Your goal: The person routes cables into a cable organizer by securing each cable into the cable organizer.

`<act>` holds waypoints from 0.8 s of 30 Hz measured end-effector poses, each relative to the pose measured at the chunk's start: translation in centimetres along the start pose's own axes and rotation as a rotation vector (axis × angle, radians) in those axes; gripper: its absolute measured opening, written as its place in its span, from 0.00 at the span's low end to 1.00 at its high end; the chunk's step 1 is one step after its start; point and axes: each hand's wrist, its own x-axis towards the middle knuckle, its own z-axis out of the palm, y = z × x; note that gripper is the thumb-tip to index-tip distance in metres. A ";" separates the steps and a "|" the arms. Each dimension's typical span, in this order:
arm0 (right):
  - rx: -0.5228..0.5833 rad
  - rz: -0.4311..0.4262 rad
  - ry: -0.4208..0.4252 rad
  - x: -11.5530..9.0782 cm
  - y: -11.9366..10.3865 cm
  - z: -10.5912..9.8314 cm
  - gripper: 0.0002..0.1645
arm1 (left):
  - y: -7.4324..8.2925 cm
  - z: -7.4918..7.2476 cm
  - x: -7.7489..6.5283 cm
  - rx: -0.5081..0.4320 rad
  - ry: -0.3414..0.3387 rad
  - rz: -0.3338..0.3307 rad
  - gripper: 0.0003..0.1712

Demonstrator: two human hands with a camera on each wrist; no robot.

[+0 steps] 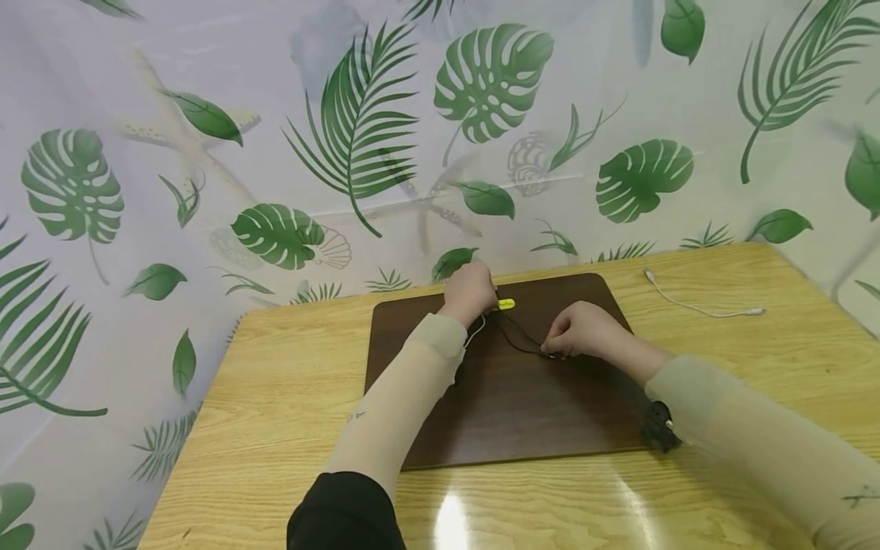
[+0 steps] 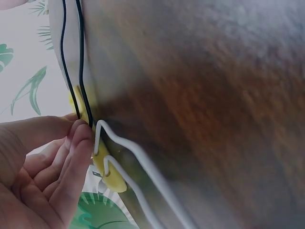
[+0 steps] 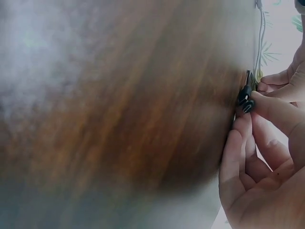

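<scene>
A yellow cable clip lies near the far edge of the dark brown board. My left hand pinches a black cable between thumb and fingertips, right at the clip; in the left wrist view its two strands run side by side. A white cable passes through the clip's other part in two strands. Towards the right side of the board, my right hand pinches the black cable's end, whose dark connectors show at the fingertips. My left hand hides part of the clip in the head view.
A short white cable with a plug at each end lies on the wooden table to the right of the board. A leaf-patterned cloth hangs behind the table's far edge.
</scene>
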 end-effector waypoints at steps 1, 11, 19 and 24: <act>-0.010 0.000 0.004 0.0 0.0 0.0 0.10 | 0.0 0.0 -0.1 0.002 0.001 0.000 0.14; -0.065 -0.014 0.059 0.2 1.3 -0.3 0.11 | 0.4 -0.8 -0.6 0.025 -0.005 0.051 0.23; 0.022 0.033 0.058 -0.3 2.3 -1.0 0.14 | 1.6 -0.4 -1.2 -0.134 -0.035 0.109 0.22; 0.047 0.068 0.064 -0.6 3.1 -1.7 0.14 | 2.5 0.1 -1.2 -0.165 -0.037 0.145 0.17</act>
